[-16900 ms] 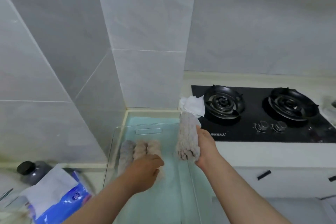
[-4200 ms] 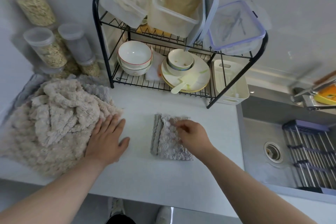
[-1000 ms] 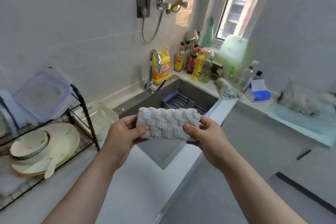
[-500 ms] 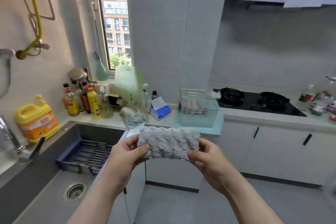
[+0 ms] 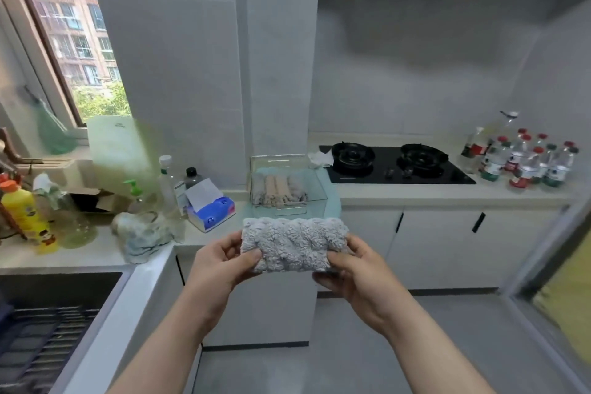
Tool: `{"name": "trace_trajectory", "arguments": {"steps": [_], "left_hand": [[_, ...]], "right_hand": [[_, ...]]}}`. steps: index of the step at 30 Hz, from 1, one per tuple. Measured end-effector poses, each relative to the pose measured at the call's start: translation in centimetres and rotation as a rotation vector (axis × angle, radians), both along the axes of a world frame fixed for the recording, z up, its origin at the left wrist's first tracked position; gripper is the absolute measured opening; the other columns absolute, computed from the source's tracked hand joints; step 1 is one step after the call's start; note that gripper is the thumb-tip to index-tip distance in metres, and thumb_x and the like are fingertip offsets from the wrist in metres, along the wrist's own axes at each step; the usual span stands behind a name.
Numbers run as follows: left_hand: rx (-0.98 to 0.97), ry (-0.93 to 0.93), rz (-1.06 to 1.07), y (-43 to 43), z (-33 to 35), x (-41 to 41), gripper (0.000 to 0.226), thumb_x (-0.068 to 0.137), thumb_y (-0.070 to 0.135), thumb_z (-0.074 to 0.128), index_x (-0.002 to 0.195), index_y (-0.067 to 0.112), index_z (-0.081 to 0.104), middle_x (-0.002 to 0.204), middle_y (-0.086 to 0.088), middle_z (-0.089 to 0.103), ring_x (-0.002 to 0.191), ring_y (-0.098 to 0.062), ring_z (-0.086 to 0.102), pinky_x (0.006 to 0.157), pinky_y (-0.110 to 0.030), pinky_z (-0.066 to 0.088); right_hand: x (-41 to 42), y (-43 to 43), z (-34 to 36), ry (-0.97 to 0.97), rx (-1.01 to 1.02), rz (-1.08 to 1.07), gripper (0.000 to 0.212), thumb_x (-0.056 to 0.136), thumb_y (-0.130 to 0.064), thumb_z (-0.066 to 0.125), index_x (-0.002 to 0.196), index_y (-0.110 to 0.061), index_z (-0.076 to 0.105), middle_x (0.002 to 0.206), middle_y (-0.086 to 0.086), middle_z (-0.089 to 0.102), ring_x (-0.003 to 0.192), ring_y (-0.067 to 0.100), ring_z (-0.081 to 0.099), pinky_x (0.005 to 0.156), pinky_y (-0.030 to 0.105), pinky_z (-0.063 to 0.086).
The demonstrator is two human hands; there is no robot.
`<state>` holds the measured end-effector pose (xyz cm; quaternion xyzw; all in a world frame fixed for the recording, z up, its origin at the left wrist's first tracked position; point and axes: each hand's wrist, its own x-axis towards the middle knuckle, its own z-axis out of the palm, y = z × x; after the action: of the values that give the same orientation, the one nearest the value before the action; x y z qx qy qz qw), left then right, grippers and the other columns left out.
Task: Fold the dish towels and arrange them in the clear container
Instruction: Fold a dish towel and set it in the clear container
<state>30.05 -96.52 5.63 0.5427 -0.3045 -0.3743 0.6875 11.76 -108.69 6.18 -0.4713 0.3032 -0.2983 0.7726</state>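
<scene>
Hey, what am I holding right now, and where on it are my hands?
A folded grey towel, by its two short ends: the left-hand grip pinches the left end, the right-hand grip the right end.

We see bright daylight entering through the window (image 5: pixel 68 38) at upper left. The tiled wall (image 5: pixel 415 67) above the hob is dimmer, with soft grey shadow. Straight edges bow near the borders, and the right edge is smeared.

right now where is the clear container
Head view, centre: the clear container sits on the counter between the tissue pack and the stove.
</scene>
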Motion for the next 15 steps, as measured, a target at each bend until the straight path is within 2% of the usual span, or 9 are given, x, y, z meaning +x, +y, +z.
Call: {"name": "trace_trajectory", "arguments": {"steps": [3,5,8,13,15], "left_hand": [[0.006,0.014,0.041,-4.6,-1.2,3.9,0.043,0.071,0.011,0.068,0.114,0.008,0.064,0.107,-0.014,0.072,0.101,-0.032,0.068,0.091,-0.046,0.053],[0.005,0.026,0.080,-7.8,-2.0,6.7,0.034,0.076,0.003,0.071,0.110,0.007,0.066,0.103,-0.014,0.073,0.098,-0.033,0.068,0.090,-0.047,0.053],[0.050,0.034,0.116,-12.6,-2.9,10.9,0.025,0.086,-0.006,0.063,0.107,0.007,0.065,0.099,-0.012,0.074,0.095,-0.032,0.070,0.085,-0.044,0.055],[0.127,0.011,0.089,-19.6,-3.2,15.8,0.027,0.085,-0.005,0.065,0.109,0.007,0.062,0.102,-0.012,0.073,0.095,-0.033,0.070,0.083,-0.044,0.057],[0.163,-0.017,0.063,-22.0,-3.3,16.8,0.037,0.075,-0.002,0.073,0.109,0.010,0.062,0.102,-0.009,0.073,0.095,-0.029,0.070,0.084,-0.043,0.057]], "right_hand": [[4.2,-4.5,-0.9,-0.027,0.063,-0.038,0.021,0.091,0.007,0.052,0.104,-0.007,0.061,0.091,0.009,0.070,0.085,0.021,0.065,0.071,0.031,0.059],[7.4,-7.5,-1.3,-0.068,0.115,-0.054,0.017,0.091,0.007,0.053,0.099,-0.003,0.062,0.091,0.011,0.072,0.084,0.020,0.068,0.072,0.029,0.060],[11.8,-11.6,-1.7,-0.127,0.215,-0.076,0.017,0.088,0.011,0.052,0.101,0.004,0.062,0.097,0.017,0.072,0.088,0.022,0.070,0.075,0.027,0.059],[17.4,-17.7,-2.3,-0.265,0.401,-0.175,0.026,0.088,0.017,0.039,0.101,0.011,0.061,0.099,0.021,0.072,0.092,0.027,0.071,0.084,0.035,0.058],[19.0,-20.1,-2.8,-0.283,0.471,-0.221,0.027,0.090,0.013,0.040,0.104,0.006,0.061,0.097,0.020,0.072,0.093,0.030,0.068,0.087,0.041,0.056]]}}
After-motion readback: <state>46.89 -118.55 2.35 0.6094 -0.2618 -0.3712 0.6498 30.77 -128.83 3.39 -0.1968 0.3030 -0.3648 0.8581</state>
